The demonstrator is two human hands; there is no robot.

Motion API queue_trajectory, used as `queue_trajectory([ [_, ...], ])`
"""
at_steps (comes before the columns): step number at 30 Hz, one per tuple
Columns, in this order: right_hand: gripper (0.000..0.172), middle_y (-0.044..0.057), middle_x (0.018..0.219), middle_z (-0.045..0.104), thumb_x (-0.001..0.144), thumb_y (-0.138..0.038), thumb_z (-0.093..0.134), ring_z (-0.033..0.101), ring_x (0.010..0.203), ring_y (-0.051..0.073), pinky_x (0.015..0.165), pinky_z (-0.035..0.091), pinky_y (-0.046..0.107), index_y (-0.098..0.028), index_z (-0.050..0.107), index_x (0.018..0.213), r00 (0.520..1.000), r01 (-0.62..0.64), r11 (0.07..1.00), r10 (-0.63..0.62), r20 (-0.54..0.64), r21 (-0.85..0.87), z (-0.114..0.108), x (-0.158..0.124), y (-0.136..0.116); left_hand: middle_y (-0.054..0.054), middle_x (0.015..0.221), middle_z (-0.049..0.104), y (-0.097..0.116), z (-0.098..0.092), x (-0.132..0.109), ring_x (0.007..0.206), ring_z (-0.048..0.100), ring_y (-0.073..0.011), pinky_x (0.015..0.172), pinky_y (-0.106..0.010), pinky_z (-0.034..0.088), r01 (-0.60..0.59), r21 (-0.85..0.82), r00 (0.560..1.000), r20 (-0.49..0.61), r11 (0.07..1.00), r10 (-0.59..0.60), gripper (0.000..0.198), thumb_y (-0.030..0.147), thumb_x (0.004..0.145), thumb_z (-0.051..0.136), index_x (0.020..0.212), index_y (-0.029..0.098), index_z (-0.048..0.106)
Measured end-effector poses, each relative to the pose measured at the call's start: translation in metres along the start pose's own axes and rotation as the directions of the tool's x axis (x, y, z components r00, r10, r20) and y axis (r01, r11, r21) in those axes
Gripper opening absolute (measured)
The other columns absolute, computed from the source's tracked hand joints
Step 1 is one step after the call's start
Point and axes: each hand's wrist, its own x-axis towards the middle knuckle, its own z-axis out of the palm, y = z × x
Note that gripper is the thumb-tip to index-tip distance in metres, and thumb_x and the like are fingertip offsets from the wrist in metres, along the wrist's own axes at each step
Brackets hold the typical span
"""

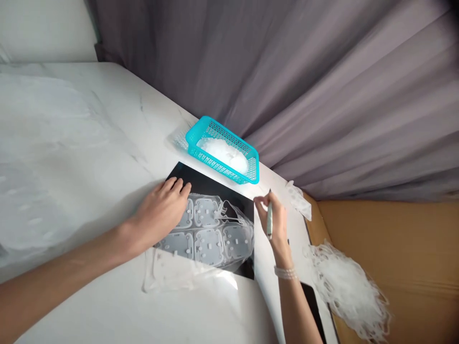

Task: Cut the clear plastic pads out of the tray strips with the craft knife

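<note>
My left hand [165,208] lies palm down with fingers extended over the left part of a black sheet [215,184]. Beneath and beside it is a clear molded plastic sheet [210,246] with several rounded-square panels, partly covered by the hand. Its upper right has a torn-looking strip of film [233,212]. Right of the black sheet, my right hand [274,220] is closed around a slim pen-like tool [269,222] with a pale handle and dark tip. That tool is held above the white table, apart from the plastic; its exact kind is unclear.
Behind the black sheet stands a turquoise basket [222,165] holding white translucent pieces. A heap of clear scraps [346,286] hangs at the right over a cardboard box [390,248]. More plastic sheets [32,205] lie at left on the marbled table [118,110]. Grey curtains [287,86] border the back.
</note>
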Motion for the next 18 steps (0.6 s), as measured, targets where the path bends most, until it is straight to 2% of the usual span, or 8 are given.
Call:
queue_trajectory([
  [3,0.041,0.007,0.087,0.070,0.082,-0.047,0.068,0.064,0.080,0.025,0.071,0.046,0.035,-0.026,0.034,0.076,0.976,-0.103,0.987,0.077,0.204,0.124,0.001,-0.022,0.012,-0.030,0.114,0.064,0.000,-0.004,0.002,0.115,0.054,-0.0458,0.095,-0.057,0.040,-0.012,0.225,0.999,0.037,0.974,0.004,0.050,0.021,0.096,0.032,0.133,0.004,0.061],
  [5,0.039,0.007,0.089,0.070,0.082,-0.046,0.068,0.064,0.082,0.025,0.072,0.046,0.035,-0.026,0.035,0.077,0.969,-0.088,0.987,0.054,0.241,0.134,0.010,-0.028,0.011,-0.026,0.104,0.064,0.003,-0.007,0.004,0.102,0.056,-0.0414,0.083,-0.052,0.043,-0.019,0.342,0.999,0.052,0.940,0.001,0.046,0.021,0.096,0.032,0.127,0.007,0.064],
  [8,0.032,0.001,0.077,0.064,0.084,-0.041,0.064,0.057,0.069,0.019,0.067,0.043,0.031,-0.026,0.037,0.076,0.971,-0.025,0.994,0.000,0.239,0.102,0.019,-0.028,0.006,-0.020,0.098,0.065,0.004,-0.010,0.008,0.096,0.057,-0.0353,0.078,-0.045,0.043,-0.020,0.424,0.998,0.061,0.905,-0.007,0.036,0.021,0.097,0.036,0.112,0.014,0.068],
  [10,0.031,-0.002,0.071,0.059,0.082,-0.038,0.064,0.051,0.063,0.017,0.064,0.040,0.030,-0.025,0.037,0.075,0.980,-0.025,0.996,0.008,0.197,0.084,0.018,-0.025,0.009,-0.017,0.095,0.065,0.002,-0.010,0.011,0.095,0.058,-0.0325,0.078,-0.042,0.043,-0.006,0.424,0.998,0.060,0.905,-0.021,0.029,0.018,0.096,0.039,0.101,0.016,0.068],
  [12,0.030,-0.003,0.070,0.057,0.081,-0.036,0.064,0.047,0.062,0.016,0.064,0.037,0.030,-0.025,0.036,0.074,0.994,-0.037,0.998,0.031,0.104,0.055,0.012,-0.020,0.018,-0.015,0.092,0.066,-0.002,-0.012,0.013,0.093,0.059,-0.0305,0.076,-0.041,0.042,0.008,0.415,0.998,0.059,0.910,-0.036,0.026,0.011,0.092,0.041,0.092,0.017,0.066],
  [15,0.030,-0.002,0.071,0.055,0.082,-0.035,0.061,0.048,0.065,0.016,0.067,0.036,0.031,-0.025,0.035,0.074,0.995,-0.081,0.996,0.083,-0.051,0.029,-0.001,-0.014,0.040,-0.013,0.091,0.066,-0.007,-0.019,0.015,0.091,0.060,-0.0300,0.074,-0.041,0.042,0.036,0.451,0.998,0.029,0.892,-0.055,0.024,0.004,0.088,0.042,0.087,0.015,0.064],
  [18,0.033,-0.002,0.070,0.054,0.083,-0.040,0.063,0.053,0.067,0.018,0.067,0.039,0.031,-0.025,0.036,0.073,0.984,-0.138,0.989,0.143,-0.110,0.056,-0.009,-0.015,0.057,-0.015,0.092,0.066,-0.006,-0.027,0.016,0.091,0.061,-0.0318,0.073,-0.043,0.042,0.072,0.540,0.997,-0.035,0.839,-0.063,0.024,0.005,0.089,0.042,0.089,0.013,0.064],
])
